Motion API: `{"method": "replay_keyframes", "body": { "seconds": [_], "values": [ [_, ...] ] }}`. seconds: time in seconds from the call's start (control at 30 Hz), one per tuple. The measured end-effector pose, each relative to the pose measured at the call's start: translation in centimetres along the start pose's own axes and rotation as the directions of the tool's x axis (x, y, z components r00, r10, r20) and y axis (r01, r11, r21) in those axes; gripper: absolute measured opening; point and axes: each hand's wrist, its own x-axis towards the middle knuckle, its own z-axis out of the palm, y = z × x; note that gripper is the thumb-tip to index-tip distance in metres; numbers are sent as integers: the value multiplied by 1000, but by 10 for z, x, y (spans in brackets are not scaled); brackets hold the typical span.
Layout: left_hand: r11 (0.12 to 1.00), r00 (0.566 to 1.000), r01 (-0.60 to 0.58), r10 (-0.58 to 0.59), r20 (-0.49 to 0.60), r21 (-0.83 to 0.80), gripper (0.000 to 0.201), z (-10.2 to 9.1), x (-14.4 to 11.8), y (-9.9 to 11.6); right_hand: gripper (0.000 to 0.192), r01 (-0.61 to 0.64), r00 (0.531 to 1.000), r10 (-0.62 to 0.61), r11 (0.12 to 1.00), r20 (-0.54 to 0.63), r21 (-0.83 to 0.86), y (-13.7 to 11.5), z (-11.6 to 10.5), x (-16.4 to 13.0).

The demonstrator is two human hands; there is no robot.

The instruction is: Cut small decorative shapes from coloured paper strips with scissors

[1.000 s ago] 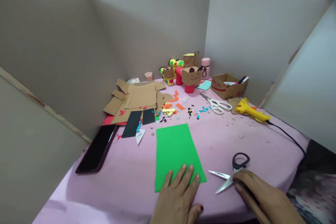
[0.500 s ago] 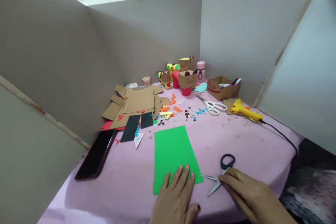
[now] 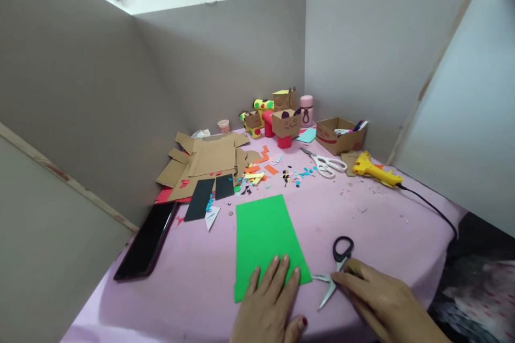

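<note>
A green sheet of paper (image 3: 261,236) lies flat on the pink tablecloth in front of me. My left hand (image 3: 267,295) rests flat on its near edge, fingers stretched out and slightly spread. My right hand (image 3: 374,295) grips a pair of black-handled scissors (image 3: 338,267) to the right of the sheet. Their blades are apart, with one tip close to the sheet's near right corner. One black finger loop stands out beyond my fingers; the other is hidden by the hand.
White scissors (image 3: 326,165), a yellow glue gun (image 3: 376,170) with its cord and a cardboard box of pens (image 3: 340,142) lie far right. Flattened cardboard (image 3: 213,158), black paper pieces (image 3: 200,200) and a phone (image 3: 147,241) are left. Paper scraps and a cardboard cat figure (image 3: 285,124) sit behind.
The scissors have turned a little and shifted slightly left, and their blade tips have drawn a bit nearer to me. My left hand stays on the green sheet.
</note>
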Motion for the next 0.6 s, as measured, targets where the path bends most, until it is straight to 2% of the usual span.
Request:
{"method": "replay_keyframes", "body": {
  "seconds": [0.17, 0.3, 0.4, 0.5, 0.6],
  "values": [
    [1000, 1000, -12, 12, 3, 12, 61, 9, 3, 6, 40, 44, 996, -49, 996, -77, -72, -7, -11, -7],
    [999, 999, -9, 7, -53, -31, 67, 28, 14, 30, 40, 56, 988, -85, 974, -127, -219, 2, -14, -20],
    [998, 998, 31, -34, -51, -63, 73, 34, 27, 48, 42, 35, 987, -73, 966, -141, -257, 8, -12, -29],
    [990, 999, 39, -34, 41, -137, 71, 25, 35, 46, 47, 30, 990, -69, 955, -123, -295, 12, -9, -34],
    [942, 976, -124, 172, 132, -312, 70, 2, 32, 22, 46, 71, 980, -128, 941, -155, -331, 15, -6, -36]
  ]
}}
